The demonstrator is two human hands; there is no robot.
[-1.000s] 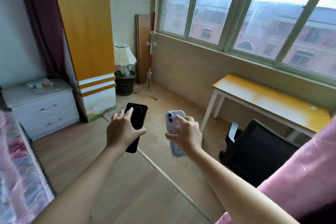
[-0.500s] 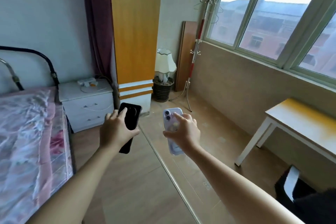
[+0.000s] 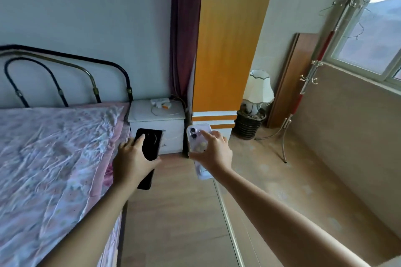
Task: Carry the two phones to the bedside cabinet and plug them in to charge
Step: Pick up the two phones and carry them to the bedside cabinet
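— Head view: where are the phones?
— My left hand [image 3: 132, 162] grips the black phone [image 3: 149, 147], my right hand [image 3: 213, 153] the lilac phone [image 3: 198, 140], both upright. The bedside cabinet [image 3: 157, 123] lies straight ahead, left hand nearer its charger [image 3: 161, 103].

Small items on bedside cabinet [image 3: 156, 115] (chargers?) too blurred.

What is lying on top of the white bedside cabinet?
On the bedside cabinet lie a white power strip or charger with an orange part and a looped white cable. The top's back right corner, beside the curtain, is too dim to read.
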